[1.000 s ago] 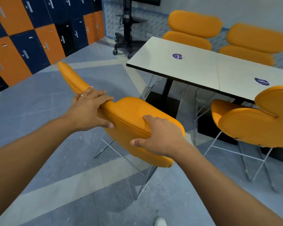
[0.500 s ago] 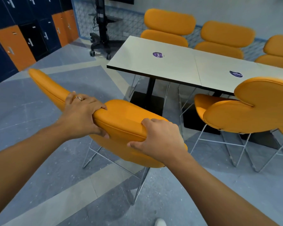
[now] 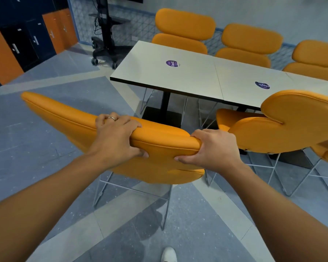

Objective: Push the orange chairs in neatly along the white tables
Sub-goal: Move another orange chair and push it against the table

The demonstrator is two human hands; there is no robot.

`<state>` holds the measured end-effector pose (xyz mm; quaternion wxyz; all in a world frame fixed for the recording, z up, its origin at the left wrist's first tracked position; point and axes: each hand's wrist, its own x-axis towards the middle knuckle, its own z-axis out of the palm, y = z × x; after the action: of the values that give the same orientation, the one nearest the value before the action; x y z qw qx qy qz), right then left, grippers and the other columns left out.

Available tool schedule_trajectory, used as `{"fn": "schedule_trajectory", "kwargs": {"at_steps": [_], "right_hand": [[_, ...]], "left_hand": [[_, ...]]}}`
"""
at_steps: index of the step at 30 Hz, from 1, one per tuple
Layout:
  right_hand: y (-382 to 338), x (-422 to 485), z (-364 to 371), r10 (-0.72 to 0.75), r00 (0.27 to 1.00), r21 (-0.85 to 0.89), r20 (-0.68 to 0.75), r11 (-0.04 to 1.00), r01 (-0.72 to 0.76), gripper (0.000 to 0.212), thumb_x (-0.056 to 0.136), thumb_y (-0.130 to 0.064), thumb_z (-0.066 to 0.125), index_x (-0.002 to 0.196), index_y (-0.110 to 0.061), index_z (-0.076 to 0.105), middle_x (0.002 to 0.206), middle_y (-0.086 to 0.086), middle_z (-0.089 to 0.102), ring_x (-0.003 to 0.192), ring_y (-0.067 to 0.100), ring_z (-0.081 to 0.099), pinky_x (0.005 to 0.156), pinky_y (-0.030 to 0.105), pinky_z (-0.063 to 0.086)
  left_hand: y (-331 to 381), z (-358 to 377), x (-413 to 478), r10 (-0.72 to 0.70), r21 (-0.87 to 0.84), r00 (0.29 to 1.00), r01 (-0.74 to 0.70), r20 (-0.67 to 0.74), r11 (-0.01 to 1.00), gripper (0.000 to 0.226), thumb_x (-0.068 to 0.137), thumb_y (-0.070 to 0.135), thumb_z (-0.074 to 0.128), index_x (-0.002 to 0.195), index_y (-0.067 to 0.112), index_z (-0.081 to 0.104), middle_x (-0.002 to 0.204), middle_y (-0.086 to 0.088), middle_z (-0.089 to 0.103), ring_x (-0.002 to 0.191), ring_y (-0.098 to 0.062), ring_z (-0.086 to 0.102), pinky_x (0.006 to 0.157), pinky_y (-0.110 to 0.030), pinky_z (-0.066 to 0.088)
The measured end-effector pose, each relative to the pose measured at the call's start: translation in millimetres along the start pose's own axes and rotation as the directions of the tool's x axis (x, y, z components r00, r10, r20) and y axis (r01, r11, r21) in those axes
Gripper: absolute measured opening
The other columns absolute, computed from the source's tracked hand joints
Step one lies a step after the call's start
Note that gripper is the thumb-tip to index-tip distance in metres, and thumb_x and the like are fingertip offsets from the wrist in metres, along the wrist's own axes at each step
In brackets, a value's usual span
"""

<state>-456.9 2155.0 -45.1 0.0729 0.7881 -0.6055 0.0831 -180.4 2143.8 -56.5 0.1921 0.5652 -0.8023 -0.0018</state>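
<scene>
An orange chair (image 3: 159,142) on a wire frame stands in front of me, its back towards me, a short way off the near left end of the white tables (image 3: 195,78). My left hand (image 3: 116,138) grips the top edge of its backrest near the middle. My right hand (image 3: 210,148) grips the backrest's right end, thumb underneath. A second orange chair (image 3: 284,125) stands to the right, its seat partly under the table edge. Three more orange chairs (image 3: 184,31) line the far side of the tables.
Orange and dark blue lockers (image 3: 17,44) fill the left wall. A black wheeled stand (image 3: 106,40) is parked beyond the table's left end. Grey tiled floor (image 3: 36,138) lies open to the left. My white shoe (image 3: 169,254) shows at the bottom.
The chair I hold has swung round so its back is more square to the tables. My right hand has slid to the backrest's right end. The view has shifted right.
</scene>
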Motion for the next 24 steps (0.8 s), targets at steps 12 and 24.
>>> {"fn": "schedule_trajectory", "kwargs": {"at_steps": [12,24], "right_hand": [[77,50,7,0.067,0.998,0.069,-0.023,0.995,-0.065,0.079,0.051,-0.102,0.044,0.094,-0.039,0.063,0.068,-0.017,0.058,0.065,0.006,0.055,0.053,0.022,0.039],[138,112,26,0.104,0.994,0.071,0.027,0.992,-0.106,0.086,0.046,-0.105,0.037,0.091,-0.036,0.063,0.066,-0.015,0.058,0.066,0.007,0.057,0.062,0.030,0.051]], "left_hand": [[43,34,66,-0.087,0.102,0.994,0.094,-0.073,0.990,0.076,0.059,0.079,0.063,0.118,0.030,0.058,0.115,0.003,0.061,0.113,-0.027,0.044,0.093,-0.045,0.021],[58,67,138,-0.118,0.121,0.988,0.130,-0.101,0.984,0.075,0.057,0.078,0.064,0.113,0.028,0.060,0.113,0.002,0.062,0.111,-0.028,0.046,0.092,-0.045,0.022]]}}
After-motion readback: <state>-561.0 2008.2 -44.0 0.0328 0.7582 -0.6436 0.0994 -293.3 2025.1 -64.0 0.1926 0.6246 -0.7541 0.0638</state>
